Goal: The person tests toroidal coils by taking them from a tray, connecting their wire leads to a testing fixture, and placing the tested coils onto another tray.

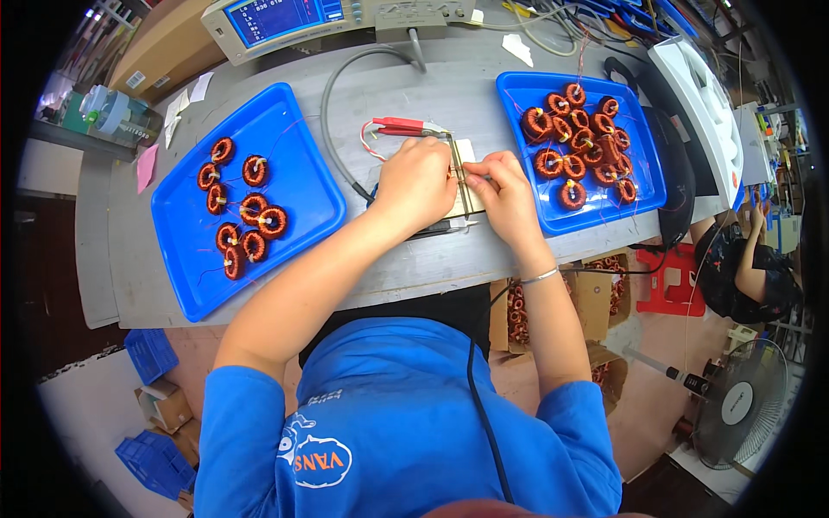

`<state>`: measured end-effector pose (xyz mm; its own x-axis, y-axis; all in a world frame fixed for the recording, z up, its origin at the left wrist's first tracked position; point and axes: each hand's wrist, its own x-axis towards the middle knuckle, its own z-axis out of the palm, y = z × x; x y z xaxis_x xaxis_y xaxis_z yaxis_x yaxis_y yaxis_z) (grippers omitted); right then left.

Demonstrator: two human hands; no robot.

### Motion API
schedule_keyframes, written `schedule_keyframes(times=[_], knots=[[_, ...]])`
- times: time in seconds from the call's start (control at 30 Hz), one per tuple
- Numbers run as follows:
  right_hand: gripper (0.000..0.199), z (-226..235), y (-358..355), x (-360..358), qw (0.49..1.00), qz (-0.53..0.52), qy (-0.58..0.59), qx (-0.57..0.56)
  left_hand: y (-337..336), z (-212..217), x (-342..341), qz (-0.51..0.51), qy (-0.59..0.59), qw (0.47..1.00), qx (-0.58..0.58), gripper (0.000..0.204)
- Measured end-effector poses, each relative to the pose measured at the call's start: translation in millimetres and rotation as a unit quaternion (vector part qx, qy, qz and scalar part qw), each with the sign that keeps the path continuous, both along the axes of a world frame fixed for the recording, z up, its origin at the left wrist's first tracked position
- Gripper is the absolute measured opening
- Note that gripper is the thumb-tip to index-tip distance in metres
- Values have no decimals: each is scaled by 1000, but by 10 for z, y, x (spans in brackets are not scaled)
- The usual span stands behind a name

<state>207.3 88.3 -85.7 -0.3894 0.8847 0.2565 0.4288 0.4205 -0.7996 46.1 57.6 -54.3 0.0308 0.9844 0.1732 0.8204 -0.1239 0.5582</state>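
Note:
My left hand (pixel 420 181) is curled closed over the left side of a small test fixture (pixel 464 152) with upright metal strips on a pale block. What its fingers hold is hidden beneath them. From the other side, my right hand (pixel 508 197) pinches with thumb and forefinger close against the strips; anything between those fingertips is too small to make out. Just beyond my left hand lies a red-handled clip (pixel 401 127) with a red and white wire. A thin pen-like tool (pixel 445 227) rests at the fixture's near edge.
A blue tray (pixel 192 293) at left holds several copper-wound ring coils (pixel 255 170); a fuller blue tray (pixel 566 223) stands at right. Behind is a meter (pixel 285 26), its grey cable (pixel 328 112) curving toward my left hand. A white appliance (pixel 695 112) borders the right tray. Another person (pixel 747 268) sits far right.

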Motion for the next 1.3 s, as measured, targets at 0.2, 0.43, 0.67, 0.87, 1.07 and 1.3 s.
schedule_keyframes(times=[0.2, 0.43, 0.67, 0.87, 1.07, 1.3], knots=[[15, 2, 2, -6, 1000, 4, 2, 19, -7, -5, 0, 3, 2, 1000, 0, 15], [14, -1, -10, 4, 1000, 10, 11, 19, -16, -14, 11, 4, 6, 1000, -5, 15], [14, -30, 11, 47, 999, 9, 23, 39, -2, 13, 45, 0, 4, 1000, -3, 16], [12, -67, 41, -16, 998, 23, 35, 52, -3, 7, -32, 2, -1, 1000, 9, 16], [8, -19, -23, 5, 996, 7, -9, 84, 20, 8, -48, -34, 0, 999, 13, 17], [15, 721, 72, 247, 967, 0, -26, 254, -58, 586, -193, -130, -69, 987, 59, 35]])
